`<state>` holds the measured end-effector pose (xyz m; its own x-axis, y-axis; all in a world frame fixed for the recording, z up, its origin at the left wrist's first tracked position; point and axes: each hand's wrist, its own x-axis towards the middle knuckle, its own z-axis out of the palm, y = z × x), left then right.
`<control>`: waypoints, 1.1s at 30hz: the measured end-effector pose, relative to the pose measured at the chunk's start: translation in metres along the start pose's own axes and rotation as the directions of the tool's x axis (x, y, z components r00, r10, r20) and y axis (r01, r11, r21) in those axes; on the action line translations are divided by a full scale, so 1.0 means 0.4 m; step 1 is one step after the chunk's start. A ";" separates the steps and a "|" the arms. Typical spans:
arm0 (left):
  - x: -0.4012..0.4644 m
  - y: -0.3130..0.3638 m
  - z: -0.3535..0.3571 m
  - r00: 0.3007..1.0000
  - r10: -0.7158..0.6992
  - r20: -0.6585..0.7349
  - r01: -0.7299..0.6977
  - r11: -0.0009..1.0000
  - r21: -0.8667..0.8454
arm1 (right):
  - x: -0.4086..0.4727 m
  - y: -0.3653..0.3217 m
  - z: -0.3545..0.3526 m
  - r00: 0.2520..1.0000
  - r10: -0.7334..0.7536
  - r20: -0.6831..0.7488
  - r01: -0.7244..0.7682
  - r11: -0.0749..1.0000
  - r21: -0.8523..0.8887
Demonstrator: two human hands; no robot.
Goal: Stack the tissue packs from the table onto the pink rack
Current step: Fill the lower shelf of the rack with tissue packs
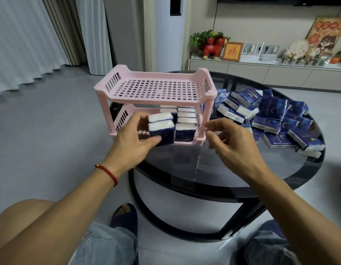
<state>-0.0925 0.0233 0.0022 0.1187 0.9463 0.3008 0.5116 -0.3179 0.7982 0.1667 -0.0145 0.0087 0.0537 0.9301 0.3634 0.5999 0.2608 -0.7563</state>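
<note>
Tissue packs (276, 119) in dark blue wrappers are heaped on the right half of a round dark glass table (213, 169), while a two-tier pink rack (156, 88) is stood at the table's left edge. Its perforated upper shelf is bare; on the lower shelf several packs are already stacked toward the right side. Two stacked packs (162, 129) are gripped by the left hand (131, 142) at the open front of the lower shelf, thumb on the near face and fingers curled round the far side. The right hand (232, 142) is held just right of the rack's front leg, fingers loosely bent, nothing grasped. A red cord bracelet (108, 173) is worn on the left wrist.
</note>
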 end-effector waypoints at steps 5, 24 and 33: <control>0.061 -0.015 0.020 0.998 -0.002 -0.058 0.010 0.992 0.129 | 0.023 0.037 0.013 0.993 0.082 -0.087 -0.087 0.995 -0.049; 0.136 -0.056 0.102 0.996 -0.076 0.041 0.059 0.946 0.320 | 0.079 0.061 0.134 0.958 0.284 -0.030 -0.274 0.944 0.181; 0.158 -0.053 0.108 0.993 -0.088 0.084 0.056 0.943 0.329 | 0.074 0.061 0.154 0.956 0.274 -0.103 -0.258 0.955 0.148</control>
<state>-0.0590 0.0924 -0.0181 0.1443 0.9723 0.1841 0.7688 -0.2273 0.5978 0.1337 0.0354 -0.0326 0.2977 0.9343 0.1959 0.4405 0.0476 -0.8965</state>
